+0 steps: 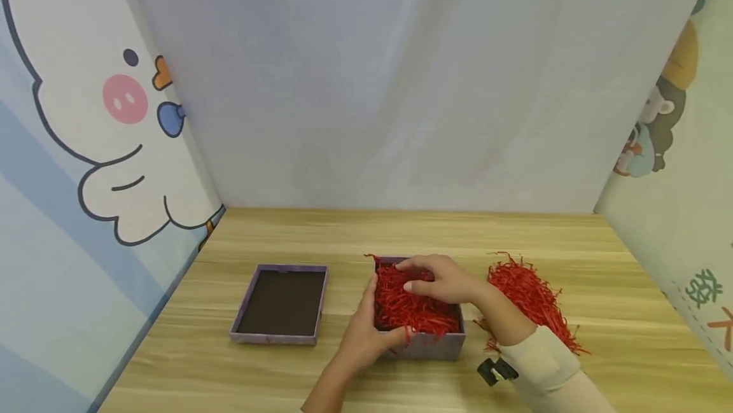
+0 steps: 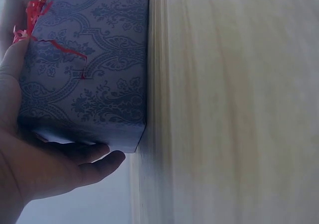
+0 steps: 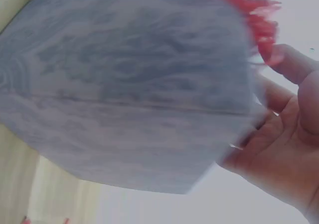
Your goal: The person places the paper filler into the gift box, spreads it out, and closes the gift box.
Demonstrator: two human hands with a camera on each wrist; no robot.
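Note:
A purple-grey patterned box filled with red shredded paper stands in front of me on the wooden table. My left hand holds its near left corner, the thumb over the front rim and the fingers along the left side. In the left wrist view, a red strand hangs down the box's patterned wall. My right hand rests over the paper inside, thumb and index finger apart. From the right wrist, that hand shows beside the blurred box wall; some of its fingertips are hidden.
To the left lies a shallow, purple-rimmed tray-like lid with a dark inside. A loose pile of red shredded paper lies right of the box, by my right forearm. A pale backdrop and printed side panels surround the wooden table.

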